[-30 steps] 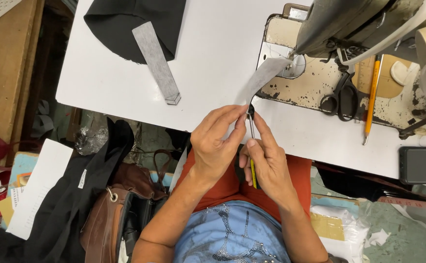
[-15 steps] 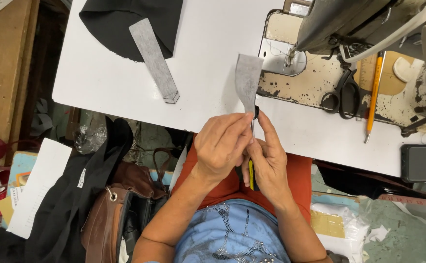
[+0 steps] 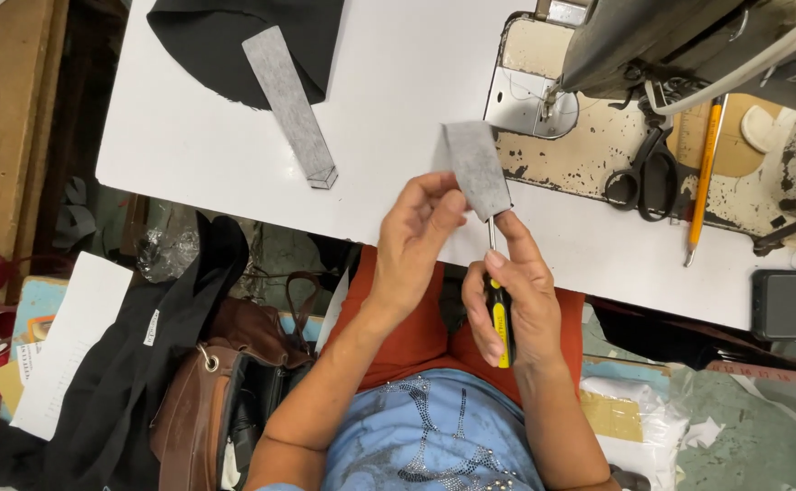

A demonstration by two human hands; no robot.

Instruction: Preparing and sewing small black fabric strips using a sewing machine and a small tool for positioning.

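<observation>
Head view: The left hand pinches the lower edge of a small grey fabric piece, fingers closed on it, just above the near edge of the white table. The right hand is clamped around a black-and-yellow-handled tool; its metal shaft meets the fabric's lower corner. A sewing machine occupies the far right corner, with black scissors and an orange pencil on its bed. A grey fabric strip lies on black cloth at the far edge. A dark phone rests at the right near edge.
</observation>
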